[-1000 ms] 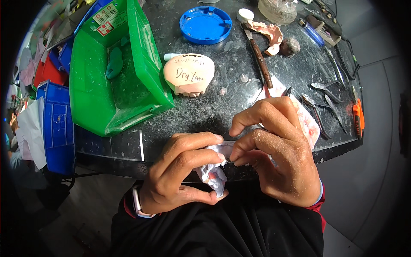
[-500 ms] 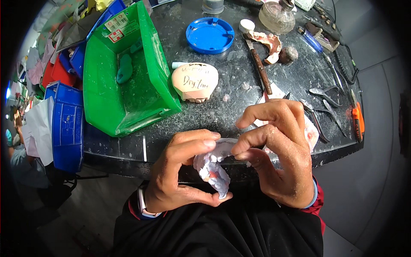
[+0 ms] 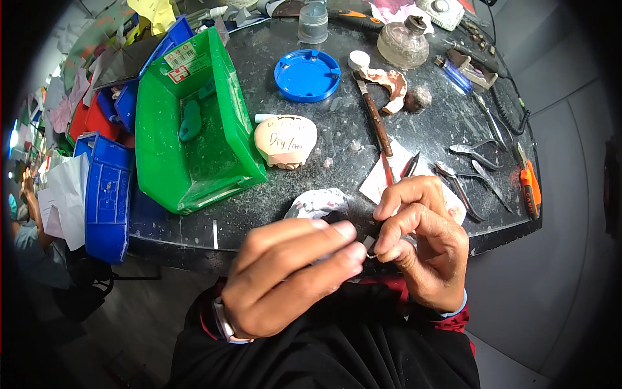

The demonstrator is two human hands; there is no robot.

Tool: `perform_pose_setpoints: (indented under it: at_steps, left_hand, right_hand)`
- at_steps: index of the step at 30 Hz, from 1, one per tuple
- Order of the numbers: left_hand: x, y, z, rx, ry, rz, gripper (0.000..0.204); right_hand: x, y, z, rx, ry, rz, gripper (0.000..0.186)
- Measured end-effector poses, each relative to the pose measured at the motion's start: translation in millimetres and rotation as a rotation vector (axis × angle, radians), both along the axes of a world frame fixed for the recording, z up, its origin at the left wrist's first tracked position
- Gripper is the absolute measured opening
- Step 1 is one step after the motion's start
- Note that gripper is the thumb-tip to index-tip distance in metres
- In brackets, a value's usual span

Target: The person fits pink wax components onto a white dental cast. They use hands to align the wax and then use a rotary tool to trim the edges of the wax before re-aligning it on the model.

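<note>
On the table just beyond my left fingers lies a curved, whitish-lilac dental impression (image 3: 316,202), partly hidden by that hand. My left hand (image 3: 291,279) reaches across in front of it, fingers stretched toward the right hand, thumb out of sight. My right hand (image 3: 424,249) is closed, thumb and fingers pinching a small pale piece (image 3: 369,243) close to the left fingertips; its kind is too small to make out. A cream plaster dental model (image 3: 285,139) with handwriting on it sits farther off, beside the green bin (image 3: 253,152).
A blue round lid (image 3: 308,76) and a wooden-handled knife (image 3: 376,123) lie farther back. Near them are a pink arch-shaped piece (image 3: 394,87) and a glass spirit burner (image 3: 403,45). Pliers (image 3: 460,188) and an orange cutter (image 3: 530,188) lie at right. Blue bins (image 3: 107,194) stand left.
The dental impression has gone from my left hand onto the table. My left hand has moved right, closer to the right hand. The view has shifted slightly.
</note>
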State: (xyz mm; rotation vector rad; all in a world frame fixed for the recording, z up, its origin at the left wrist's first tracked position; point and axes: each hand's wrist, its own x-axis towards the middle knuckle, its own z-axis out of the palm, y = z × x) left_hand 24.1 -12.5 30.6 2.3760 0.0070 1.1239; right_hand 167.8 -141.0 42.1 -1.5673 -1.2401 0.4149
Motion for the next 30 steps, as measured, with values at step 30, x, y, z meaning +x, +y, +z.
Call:
perform_pose_setpoints:
  at_steps: [30]
  left_hand:
    - [1.5, -13.2, 1.5, -0.267, -0.038, -0.046, 0.015]
  right_hand:
    - [14.1, -7.9, 1.1, 0.123, -0.604, -0.605, 0.009]
